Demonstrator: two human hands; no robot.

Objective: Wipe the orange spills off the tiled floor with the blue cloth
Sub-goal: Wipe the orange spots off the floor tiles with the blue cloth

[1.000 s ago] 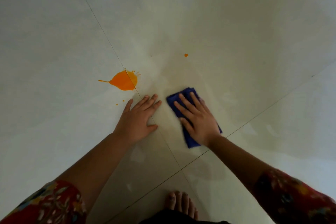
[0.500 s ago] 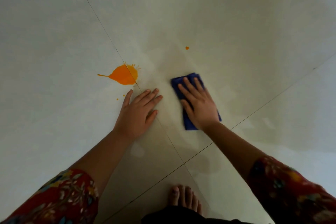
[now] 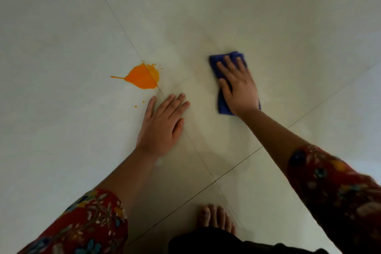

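A large orange spill (image 3: 142,77) lies on the pale tiled floor (image 3: 61,47), straddling a grout line, with two tiny orange droplets (image 3: 139,104) just below it. My left hand (image 3: 162,126) rests flat on the floor, fingers straight, its fingertips just below and right of the spill. To the right, my right hand (image 3: 237,86) presses flat on the folded blue cloth (image 3: 223,107), which shows beyond my fingertips and beside my palm. The floor around the cloth carries a faint wet smear.
My bare foot (image 3: 215,218) stands at the bottom centre near where the grout lines cross. Dark clothing fills the bottom edge, and my patterned red sleeves reach in from both lower corners.
My right hand has slid the blue cloth forward and to the right, over the spot where a small orange dot lay. That dot is no longer visible. My left hand has stayed planted.
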